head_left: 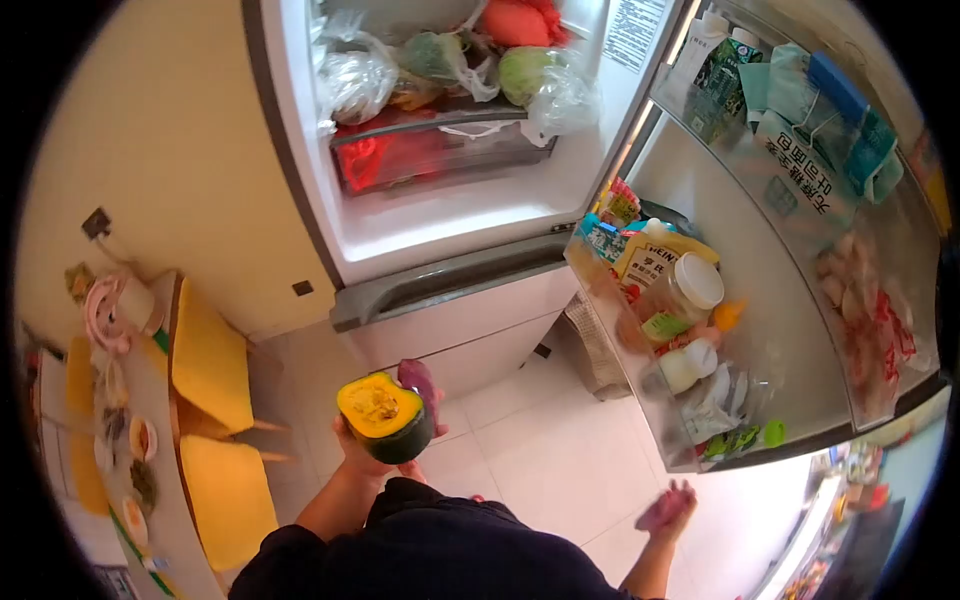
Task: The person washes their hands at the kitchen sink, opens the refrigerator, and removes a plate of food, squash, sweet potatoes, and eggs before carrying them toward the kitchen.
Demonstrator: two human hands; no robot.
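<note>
My left hand (358,456) is closed around a cut piece of pumpkin (392,440), dark green outside with orange flesh facing up. A purple sweet potato (416,380) lies against the pumpkin in the same hand. Off to the right, below the open door, my right hand (683,506) grips a second purple sweet potato (656,512), partly covered by the fingers. Both hands are outside the open refrigerator (450,240), whose shelf carries several plastic-bagged vegetables (435,58).
The open refrigerator door (770,290) spans the right side, its racks holding a white-lidded jar (697,282), cartons and bags. Yellow chairs (225,490) stand by a table with dishes (143,438) on the left. A woven bag (595,350) sits beside the refrigerator.
</note>
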